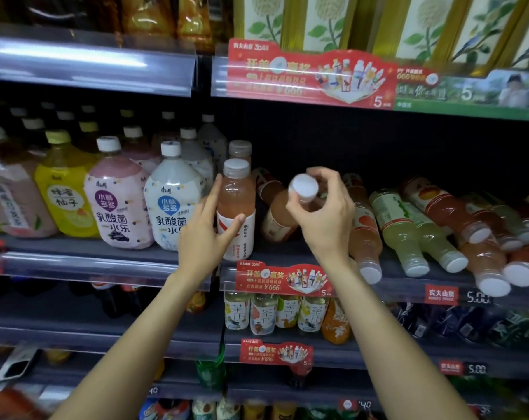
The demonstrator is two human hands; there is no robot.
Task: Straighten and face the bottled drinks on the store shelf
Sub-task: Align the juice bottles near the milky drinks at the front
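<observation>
Right hand (320, 213) — tilted bottle's cap (303, 187)

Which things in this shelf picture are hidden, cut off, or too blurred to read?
Head view:
- Tilted pink bottle with white cap: its label, covered by the right hand.
- Fallen green bottle: label print blurred.
- Pale pink bottle at the left edge: cut off.
- Upright pink bottle: its side behind the left hand.
</observation>
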